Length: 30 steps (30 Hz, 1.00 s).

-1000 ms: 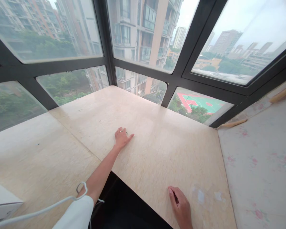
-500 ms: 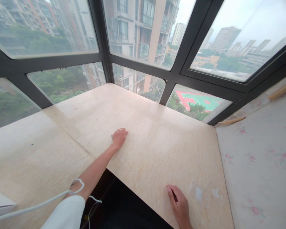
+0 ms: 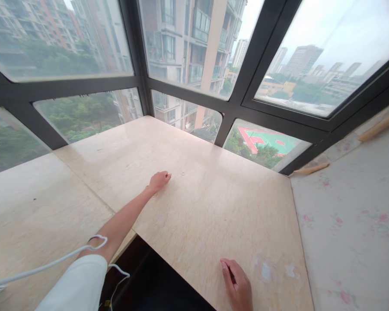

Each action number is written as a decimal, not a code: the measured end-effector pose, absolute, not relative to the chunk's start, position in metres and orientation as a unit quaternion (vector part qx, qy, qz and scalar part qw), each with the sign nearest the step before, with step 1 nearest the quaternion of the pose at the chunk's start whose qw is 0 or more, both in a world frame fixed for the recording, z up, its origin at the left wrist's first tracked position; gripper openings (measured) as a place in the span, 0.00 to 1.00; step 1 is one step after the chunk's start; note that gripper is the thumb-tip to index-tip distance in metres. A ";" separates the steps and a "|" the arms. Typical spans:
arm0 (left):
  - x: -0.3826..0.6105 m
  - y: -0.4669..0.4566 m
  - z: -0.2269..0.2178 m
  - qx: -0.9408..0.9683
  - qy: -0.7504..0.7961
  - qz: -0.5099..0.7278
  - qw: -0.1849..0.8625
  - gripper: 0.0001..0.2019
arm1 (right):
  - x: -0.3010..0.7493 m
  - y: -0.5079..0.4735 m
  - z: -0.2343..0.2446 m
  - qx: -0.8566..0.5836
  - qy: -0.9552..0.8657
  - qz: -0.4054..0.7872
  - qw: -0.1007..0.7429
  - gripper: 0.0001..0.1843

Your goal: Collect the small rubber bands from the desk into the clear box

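Note:
My left hand (image 3: 158, 180) is stretched far out over the pale marble sill (image 3: 214, 207), its fingers curled in and its knuckles up. A tiny ring (image 3: 183, 174) lies on the stone just right of its fingertips, apart from them. My right hand (image 3: 237, 285) rests palm down at the near edge of the sill with its fingers laid flat, holding nothing. A white sleeve (image 3: 74, 287) covers my left upper arm, and a thin white cable (image 3: 52, 262) loops across it.
Dark window frames (image 3: 233, 106) enclose the sill on the far sides, with tall buildings and a sports court outside. A floral mattress (image 3: 353, 216) adjoins the sill on the right. A dark gap (image 3: 155, 285) opens below the near edge. Pale tape marks (image 3: 266, 272) sit near my right hand.
My left hand went from fingers spread flat to curled and shifted slightly left. The small ring now lies free on the stone beside it. My right hand stayed put.

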State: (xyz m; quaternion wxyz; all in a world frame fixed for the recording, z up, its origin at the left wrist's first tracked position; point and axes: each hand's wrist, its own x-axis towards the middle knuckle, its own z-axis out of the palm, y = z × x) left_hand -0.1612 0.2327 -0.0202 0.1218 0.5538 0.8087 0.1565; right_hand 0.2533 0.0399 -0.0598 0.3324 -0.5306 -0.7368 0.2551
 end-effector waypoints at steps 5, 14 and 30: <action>-0.145 0.269 0.003 0.557 0.781 0.233 0.160 0.19 | 0.254 0.041 -0.059 -0.524 -0.738 0.253 0.341 0.18; -0.094 0.283 0.006 0.618 0.712 0.240 0.232 0.11 | 0.254 0.040 -0.061 -0.525 -0.732 0.271 0.339 0.18; -0.207 0.198 0.024 0.562 0.811 0.015 0.162 0.25 | 0.259 0.041 -0.068 -0.511 -0.755 0.233 0.340 0.18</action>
